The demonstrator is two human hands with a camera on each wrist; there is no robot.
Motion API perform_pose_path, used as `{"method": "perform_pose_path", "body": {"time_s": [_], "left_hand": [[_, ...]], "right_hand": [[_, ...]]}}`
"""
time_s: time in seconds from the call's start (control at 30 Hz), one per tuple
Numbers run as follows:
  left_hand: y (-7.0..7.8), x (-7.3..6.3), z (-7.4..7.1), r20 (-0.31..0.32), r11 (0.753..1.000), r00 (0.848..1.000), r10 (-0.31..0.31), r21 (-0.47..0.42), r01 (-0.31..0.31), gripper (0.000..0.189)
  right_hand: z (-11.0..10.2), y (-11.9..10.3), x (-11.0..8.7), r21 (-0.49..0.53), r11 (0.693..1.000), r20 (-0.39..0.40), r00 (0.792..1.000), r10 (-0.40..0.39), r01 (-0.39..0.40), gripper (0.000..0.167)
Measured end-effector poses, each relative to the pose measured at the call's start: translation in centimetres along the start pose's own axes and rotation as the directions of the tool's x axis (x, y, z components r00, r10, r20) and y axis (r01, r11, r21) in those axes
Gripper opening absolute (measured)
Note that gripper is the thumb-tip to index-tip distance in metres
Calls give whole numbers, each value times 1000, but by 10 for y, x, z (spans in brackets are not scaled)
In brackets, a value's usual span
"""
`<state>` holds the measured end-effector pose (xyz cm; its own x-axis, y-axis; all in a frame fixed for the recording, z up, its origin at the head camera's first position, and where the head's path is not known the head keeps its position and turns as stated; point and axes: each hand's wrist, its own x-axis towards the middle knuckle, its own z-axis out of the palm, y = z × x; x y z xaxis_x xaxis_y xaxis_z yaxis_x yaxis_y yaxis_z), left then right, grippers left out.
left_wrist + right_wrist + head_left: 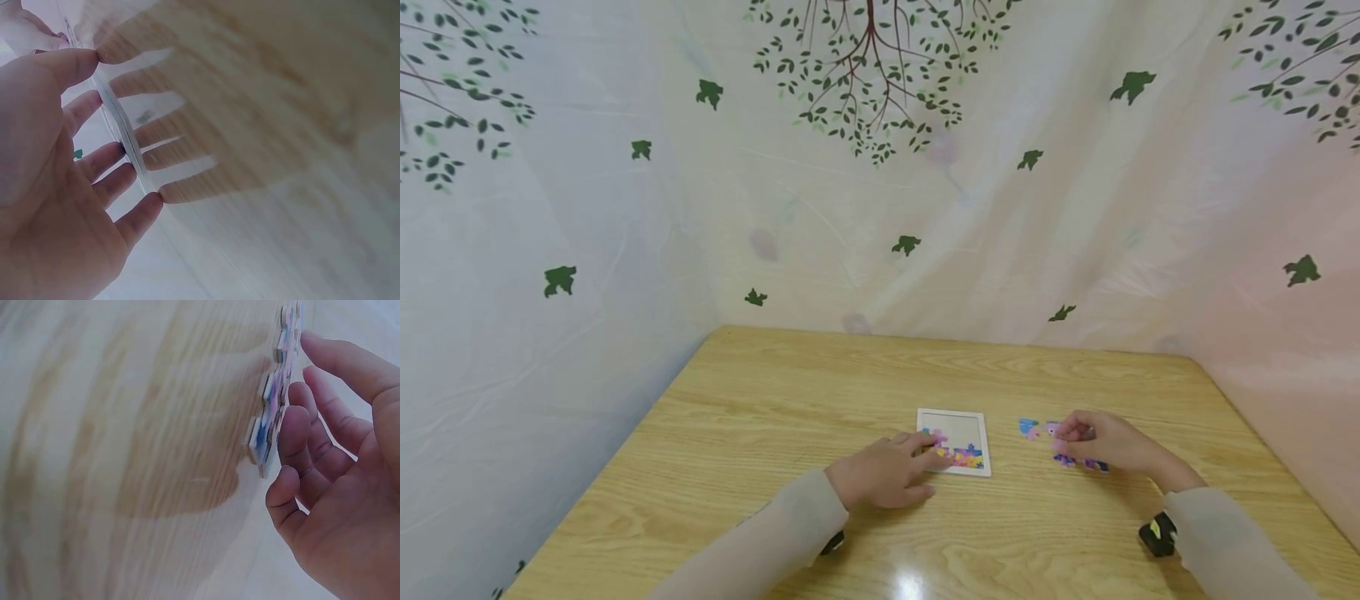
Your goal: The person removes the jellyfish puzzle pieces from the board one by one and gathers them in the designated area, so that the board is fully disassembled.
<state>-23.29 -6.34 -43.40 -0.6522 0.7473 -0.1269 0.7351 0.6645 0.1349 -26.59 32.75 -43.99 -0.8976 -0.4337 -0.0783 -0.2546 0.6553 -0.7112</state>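
Surface (820,375) of pale wood grain, rounded at both far corners; its far edge runs well beyond the square white shallow puzzle tray (958,427), which lies flat near the middle. Wide stretch of grain between tray and left edge; less between the right hand (1101,442) and the right edge. Left hand (883,473) rests over the tray's lower left corner, fingers spread, tips reaching across the rim. Joined pink, yellow and blue puzzle pieces (967,458) fill the tray's near part; the far part shows pale backing. Narrow strip of wood separates the tray's right rim from a loose blue-and-pink puzzle piece (1027,428). More small pieces in pink, purple and dark blue (1063,459) lie just beside it, partly hidden under the right hand. That grip is bent, thumb and fingers curved toward each other close to the pieces; cannot tell whether one is pinched. Right wrist view shows piece edges near the fingertips. Obstructions: left fingers cover part of the tray, right fingers part of the pieces. Beige sleeves (775,525) cross the near side; black wrist device (1159,534) at the right cuff. White leaf-printed fabric (850,250) hangs behind the far edge.
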Motion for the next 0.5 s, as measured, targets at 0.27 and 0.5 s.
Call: {"method": "perform_pose_path", "body": {"time_s": [0.27,0.5], "left_hand": [[1,-1,0,-10,997,1000,26,72,-25,53],[4,-1,3,-53,984,996,75,166,-66,53]], "right_hand": [[3,-11,8,-6,1000,-2,1000,-19,19,28],[12,-24,19,-42,998,-4,999,-47,47,23]]}}
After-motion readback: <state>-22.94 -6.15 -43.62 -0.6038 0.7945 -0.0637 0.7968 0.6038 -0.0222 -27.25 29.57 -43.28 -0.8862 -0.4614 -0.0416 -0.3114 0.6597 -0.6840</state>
